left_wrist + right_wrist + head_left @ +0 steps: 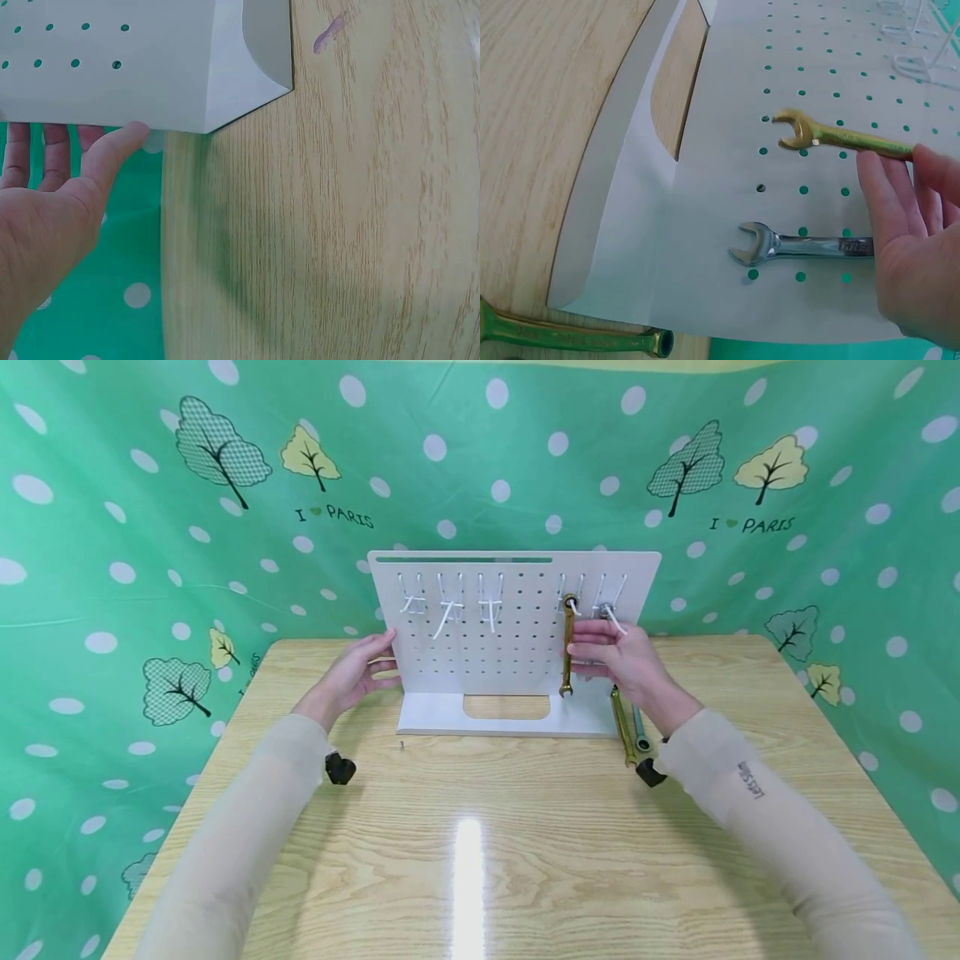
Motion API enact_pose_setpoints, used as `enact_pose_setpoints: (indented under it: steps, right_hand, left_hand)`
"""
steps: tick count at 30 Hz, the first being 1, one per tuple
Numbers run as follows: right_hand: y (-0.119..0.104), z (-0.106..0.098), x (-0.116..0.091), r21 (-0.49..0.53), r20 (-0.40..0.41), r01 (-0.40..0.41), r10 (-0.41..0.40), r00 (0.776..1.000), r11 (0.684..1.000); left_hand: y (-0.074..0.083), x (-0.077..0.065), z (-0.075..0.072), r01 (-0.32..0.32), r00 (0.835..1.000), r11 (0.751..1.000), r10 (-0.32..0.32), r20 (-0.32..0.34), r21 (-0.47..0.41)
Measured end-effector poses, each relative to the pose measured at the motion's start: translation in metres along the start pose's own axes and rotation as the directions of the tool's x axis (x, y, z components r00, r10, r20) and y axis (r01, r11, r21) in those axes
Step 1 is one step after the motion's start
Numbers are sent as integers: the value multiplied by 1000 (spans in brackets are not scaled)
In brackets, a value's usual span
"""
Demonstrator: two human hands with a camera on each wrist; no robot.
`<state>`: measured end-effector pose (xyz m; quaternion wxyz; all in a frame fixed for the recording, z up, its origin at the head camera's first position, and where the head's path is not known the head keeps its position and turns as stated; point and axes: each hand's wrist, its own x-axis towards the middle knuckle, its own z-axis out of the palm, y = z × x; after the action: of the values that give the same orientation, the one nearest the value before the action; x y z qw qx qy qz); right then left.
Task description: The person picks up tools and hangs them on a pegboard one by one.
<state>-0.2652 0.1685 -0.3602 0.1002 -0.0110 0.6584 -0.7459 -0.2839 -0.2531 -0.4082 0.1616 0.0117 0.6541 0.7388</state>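
5 hooks (491,610) on the pegboard (435,681); 1 gold wrench (567,631) hangs ring end up on no. 4 from L, 1 silver wrench (817,247) on no. 5, 2 more wrenches (622,727) on the table (375,860) by the base's (431,714) R end. R hand (628,660), reaching fwd, pinches the gold wrench; L hand (356,668) grips the board's L edge, thumb in front. Wide stretch of tabletop betw. the sleeves (247,810).

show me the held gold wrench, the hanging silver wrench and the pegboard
held gold wrench (844,137): right wrist view, shaft
hanging silver wrench (817,247): right wrist view, shaft
pegboard (504,643): head view, perforated panel
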Motion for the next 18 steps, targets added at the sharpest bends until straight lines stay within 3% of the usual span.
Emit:
enact_pose_setpoints:
  steps: [6, 18]
  right_hand:
    - [3, 3, 1, -31, -72, 7, -9, 997, 999]
    - [4, 3, -2, -53, -83, 32, -36, 996, 998]
  left_hand:
    - [0, 0, 0, -2, 1000, 1000, 2, -2, -5]
    - [0, -1, 0, 0, 1000, 1000, 0, 0, -2]
